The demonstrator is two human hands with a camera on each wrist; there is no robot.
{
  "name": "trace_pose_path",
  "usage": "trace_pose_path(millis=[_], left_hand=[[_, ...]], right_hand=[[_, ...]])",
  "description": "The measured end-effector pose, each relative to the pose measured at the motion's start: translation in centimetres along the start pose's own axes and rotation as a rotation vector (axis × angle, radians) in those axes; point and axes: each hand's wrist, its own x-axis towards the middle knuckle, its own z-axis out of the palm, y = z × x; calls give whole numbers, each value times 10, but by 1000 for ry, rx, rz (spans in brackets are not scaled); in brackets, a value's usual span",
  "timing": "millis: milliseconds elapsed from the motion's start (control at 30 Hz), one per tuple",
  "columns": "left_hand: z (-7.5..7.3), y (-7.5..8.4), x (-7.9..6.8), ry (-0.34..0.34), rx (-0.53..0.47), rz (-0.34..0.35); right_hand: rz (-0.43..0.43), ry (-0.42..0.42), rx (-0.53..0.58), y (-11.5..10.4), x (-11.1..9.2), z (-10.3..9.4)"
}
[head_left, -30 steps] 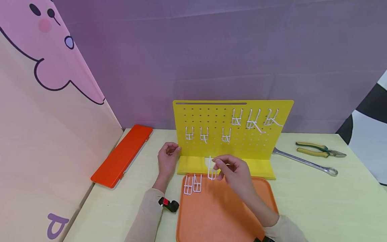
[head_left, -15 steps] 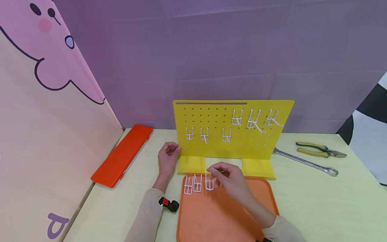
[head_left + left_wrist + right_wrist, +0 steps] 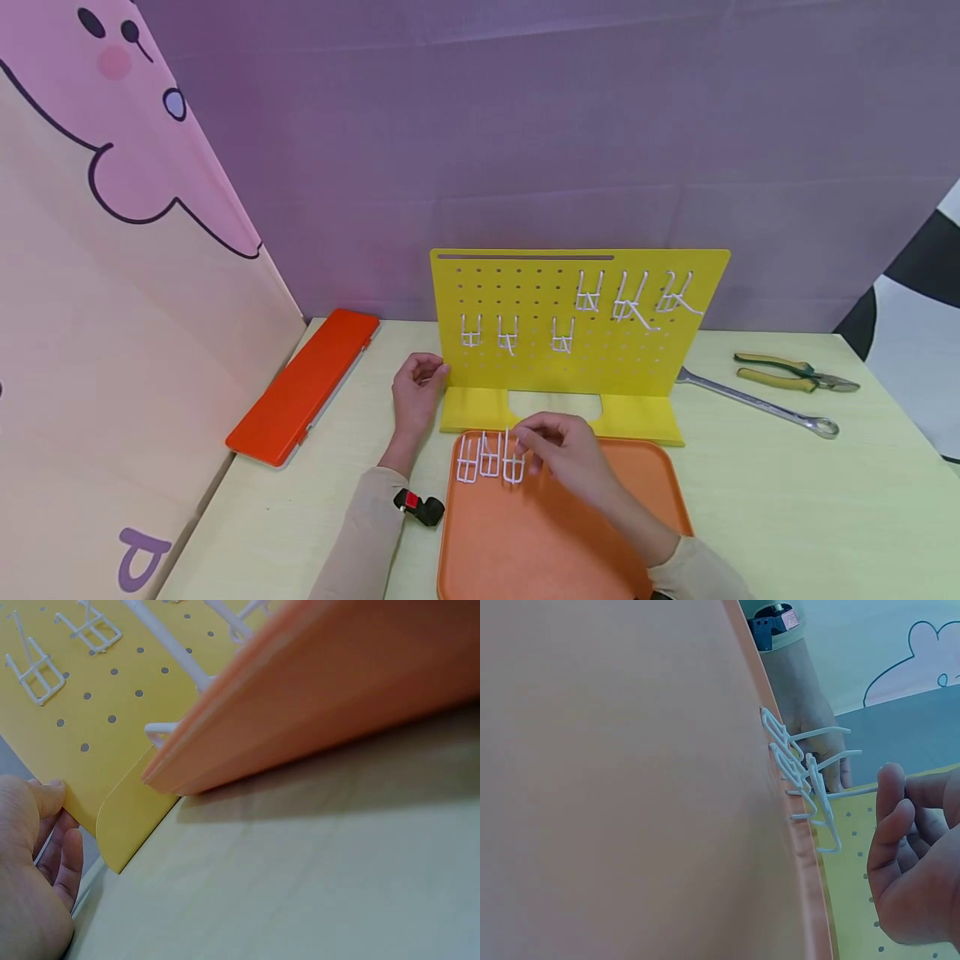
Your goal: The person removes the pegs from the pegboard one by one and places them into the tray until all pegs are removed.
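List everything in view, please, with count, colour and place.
table: 1, pale, foreground
pegboard: 1, yellow, on table
hung hooks: 6, white, on pegboard
tray: 1, orange, before pegboard
loose hooks: 2, white, tray's far left corner
held hook: 1, white, beside loose hooks
case: 1, red, left
wrench: 1, silver, right
pliers: 1, yellow-handled, far right
backdrop: 1, purple, behind
side panels: 2, patterned, left and right
wrist cameras: 2, black, wrists
sleeves: 2, beige, forearms
left hand: 1, pegboard's left edge
right hand: 1, pinching held hook
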Motion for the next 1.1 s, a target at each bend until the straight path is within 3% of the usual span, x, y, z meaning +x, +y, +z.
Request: trace_pose_path(millis=[467, 1100], left_hand=[[-2, -4, 2, -12, 21, -14], [0, -3, 1, -7, 0, 13]], right_hand=[[11, -50, -43, 7, 4, 2], [50, -93, -21, 7, 3, 0]])
